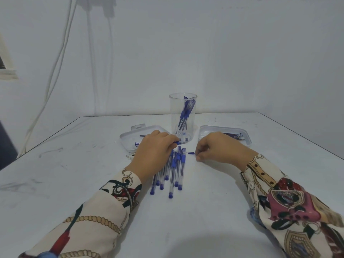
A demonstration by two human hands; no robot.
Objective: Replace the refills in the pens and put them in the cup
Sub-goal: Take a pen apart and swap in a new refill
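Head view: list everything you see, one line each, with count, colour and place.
cup: one, clear, table centre back, blue pens inside.
pens on the table: about seven, clear with blue caps, bundled between the hands.
left tray: one, white, left of cup.
right tray: one, white, right of cup, holding dark refills.
table: one, white.
cables: white, wall left.
left hand: grips a pen.
right hand: pinches a small blue part.
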